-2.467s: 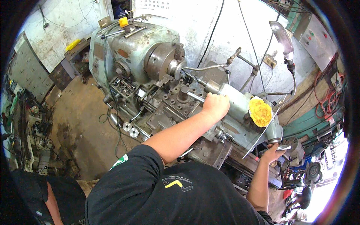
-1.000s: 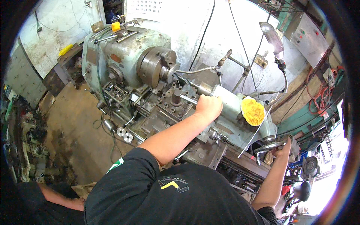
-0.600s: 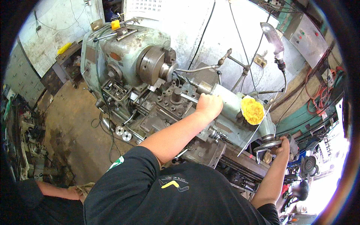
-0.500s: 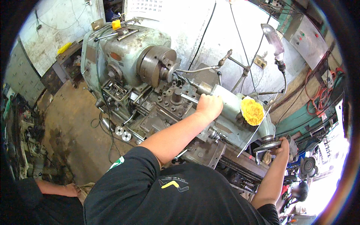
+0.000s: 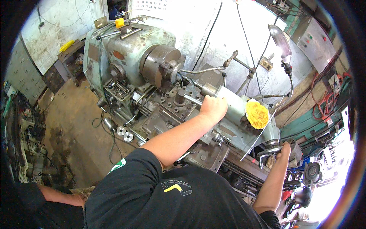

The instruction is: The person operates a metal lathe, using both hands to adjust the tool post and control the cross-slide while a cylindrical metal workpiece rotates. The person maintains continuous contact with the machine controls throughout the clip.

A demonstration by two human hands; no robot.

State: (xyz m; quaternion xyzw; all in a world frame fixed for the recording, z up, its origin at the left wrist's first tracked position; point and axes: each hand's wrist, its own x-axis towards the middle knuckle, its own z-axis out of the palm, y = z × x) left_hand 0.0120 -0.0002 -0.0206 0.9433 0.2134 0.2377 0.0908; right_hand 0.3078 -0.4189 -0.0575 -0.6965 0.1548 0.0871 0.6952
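My left hand [image 5: 213, 108] is closed round the end of the metal lever [image 5: 193, 100] that juts from the tool post [image 5: 180, 98] of a green lathe. Low on the right, my right hand [image 5: 283, 150] grips the rim of the tailstock handwheel [image 5: 270, 151]. Its fingers are partly hidden behind the wheel. A twist drill [image 5: 188, 80] projects from the tailstock quill [image 5: 207, 89] toward a round metal workpiece [image 5: 175, 71] held in the chuck [image 5: 159, 65]. Its tip appears at or inside the workpiece, though I cannot tell how deep.
A yellow cloth [image 5: 257, 114] lies on the tailstock [image 5: 233, 100]. A lit work lamp [image 5: 281, 44] and a jointed pipe [image 5: 206, 71] reach over the lathe. Two metal discs [image 5: 128, 136] sit by the carriage. Another person's forearm [image 5: 63, 197] shows at lower left.
My right hand has shifted slightly left along with the handwheel's rim. The chuck jaws show at a different angle. My left hand stays on the lever.
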